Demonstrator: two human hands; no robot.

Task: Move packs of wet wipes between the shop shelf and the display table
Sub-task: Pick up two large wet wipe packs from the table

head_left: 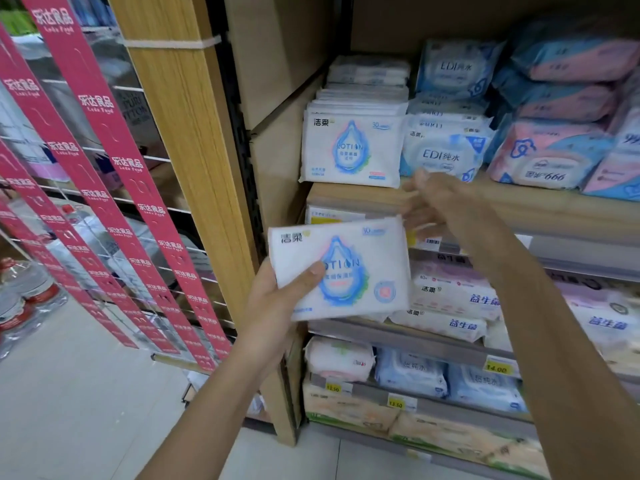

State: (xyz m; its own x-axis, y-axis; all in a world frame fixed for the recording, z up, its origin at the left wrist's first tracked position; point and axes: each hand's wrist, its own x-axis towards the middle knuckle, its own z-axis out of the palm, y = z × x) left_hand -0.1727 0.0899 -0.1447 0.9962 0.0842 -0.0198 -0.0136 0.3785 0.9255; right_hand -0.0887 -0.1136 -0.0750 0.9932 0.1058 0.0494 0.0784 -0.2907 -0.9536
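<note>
Progress: seemingly early, one wipes pack [346,271] off the shelf [519,206] | left hand [273,306]: fingers grip it | right hand [440,202]: fingers loose, empty | remaining: matching stack [353,150]; tabletop unseen

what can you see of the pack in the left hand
The white pack is a soft, plastic-looking pouch printed with a blue water drop, LOTION and a round pinkish badge. It faces the camera, slightly tilted, before the shelves. The left hand grips its lower left corner, thumb across the front. The open right hand is by its upper right corner; contact unclear.
</note>
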